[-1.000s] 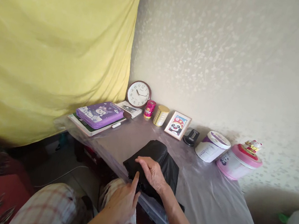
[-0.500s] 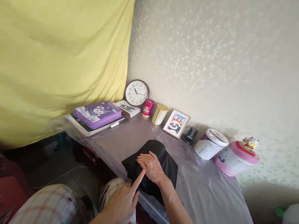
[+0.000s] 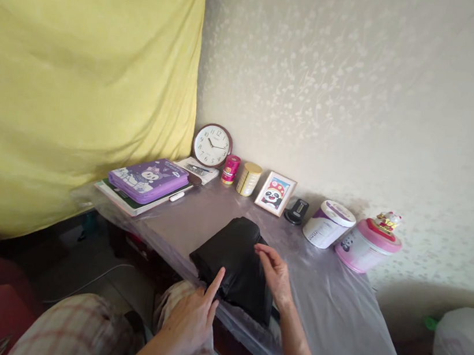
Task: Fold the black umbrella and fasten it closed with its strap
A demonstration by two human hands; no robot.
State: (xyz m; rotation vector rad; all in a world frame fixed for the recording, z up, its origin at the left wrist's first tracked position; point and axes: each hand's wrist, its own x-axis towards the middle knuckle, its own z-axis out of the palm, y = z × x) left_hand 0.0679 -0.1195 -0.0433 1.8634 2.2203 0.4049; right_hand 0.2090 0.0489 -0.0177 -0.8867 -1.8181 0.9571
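A black, thin, slightly shiny folded sheet, which looks like a plastic bag point(image 3: 228, 246), lies at the table's front edge. My left hand point(image 3: 190, 317) is at its near edge, with the index finger stretched out and resting on the black plastic. The thumb stands apart from that finger, and the other fingers are mostly hidden beneath the hand. Over the bag's right part, my right hand point(image 3: 273, 271) is closed in a pinch, fingertips at a fold of the black plastic. How much of the fold is between them is too small to make out.
A purple zip case point(image 3: 149, 180) lies on books at the left. Along the wall stand a round clock point(image 3: 212, 145), a pink can point(image 3: 230, 169), a yellow can point(image 3: 249, 179), a panda picture frame point(image 3: 275, 193), a white tub point(image 3: 327, 224) and a pink-lidded tub point(image 3: 367, 246).
My right hand has lifted from lying flat on the bag and moved right, its fingers now pinched at a fold. My left hand stays nearly in place. The view has shifted slightly.
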